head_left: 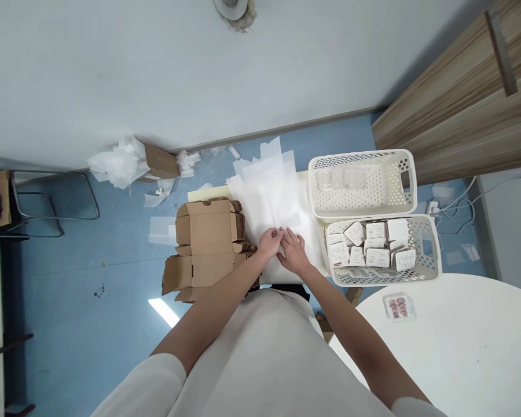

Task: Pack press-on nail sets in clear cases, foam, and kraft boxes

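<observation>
A stack of thin white sheets (269, 185) lies in front of my body. My left hand (270, 242) rests on the sheets with its fingers pressed together, and what they pinch, if anything, is too small to tell. Right beside it, my right hand (293, 251) lies on the sheets with fingers spread, its fingertips close to the left ones. Left of the hands are flattened brown cardboard boxes (212, 231), stacked. On the right, a white basket (434, 255) holds several white labelled packs (378, 258).
Behind it stands another white basket (362, 213) with clear plastic packs (341, 178). A round white table (469, 347) at the lower right bears a small clear pack (399, 307). A cardboard box (161, 161) with white wrapping (120, 165) sits by the wall.
</observation>
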`<state>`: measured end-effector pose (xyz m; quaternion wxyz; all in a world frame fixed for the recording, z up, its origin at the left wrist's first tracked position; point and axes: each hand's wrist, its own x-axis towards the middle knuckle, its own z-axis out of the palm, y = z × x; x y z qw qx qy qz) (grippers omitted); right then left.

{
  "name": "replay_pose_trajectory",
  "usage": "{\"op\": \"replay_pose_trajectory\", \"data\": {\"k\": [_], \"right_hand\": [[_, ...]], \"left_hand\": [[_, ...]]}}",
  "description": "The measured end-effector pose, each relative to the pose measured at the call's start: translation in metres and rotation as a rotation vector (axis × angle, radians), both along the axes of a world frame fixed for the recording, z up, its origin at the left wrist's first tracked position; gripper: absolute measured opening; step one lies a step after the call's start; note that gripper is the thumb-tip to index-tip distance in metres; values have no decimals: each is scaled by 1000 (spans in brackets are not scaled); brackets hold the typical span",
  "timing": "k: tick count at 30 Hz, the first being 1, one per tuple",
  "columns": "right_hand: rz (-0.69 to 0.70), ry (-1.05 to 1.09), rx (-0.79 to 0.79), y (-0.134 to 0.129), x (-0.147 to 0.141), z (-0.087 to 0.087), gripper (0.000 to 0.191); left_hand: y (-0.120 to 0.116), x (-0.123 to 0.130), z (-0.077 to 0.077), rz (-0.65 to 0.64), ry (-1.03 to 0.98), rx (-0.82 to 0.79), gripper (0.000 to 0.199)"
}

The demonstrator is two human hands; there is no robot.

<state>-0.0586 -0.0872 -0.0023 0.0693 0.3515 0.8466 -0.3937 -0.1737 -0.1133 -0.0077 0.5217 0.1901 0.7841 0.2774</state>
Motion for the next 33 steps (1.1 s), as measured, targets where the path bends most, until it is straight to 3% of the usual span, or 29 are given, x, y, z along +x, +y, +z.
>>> {"op": "replay_pose_trajectory", "data": {"k": [4,7,10,16,20,23,28,33], "right_hand": [[-44,99,-16,3,4,3,47],[-276,149,39,14,6,2,43],[-455,182,17,27,5,-2,57],[-669,149,-342,34,0,-6,71],[-789,133,-442,28,1,-2,73],[-797,172,-511,26,0,4,68],[-739,153,-237,23,-3,15,47],[-759,184,21,9,-3,43,60]], "left_hand": [[-2,-5,-10,56,67,-17,20],[-6,-7,-14,14,105,-15,20],[-10,-6,-16,0,91,3,19],[-13,-2,-8,104,-16,-3,19],[-14,-1,2,260,-162,68,19],[-16,0,8,318,-259,145,18],[-24,-2,20,239,-282,137,26],[-49,-15,51,71,-359,146,44]]}}
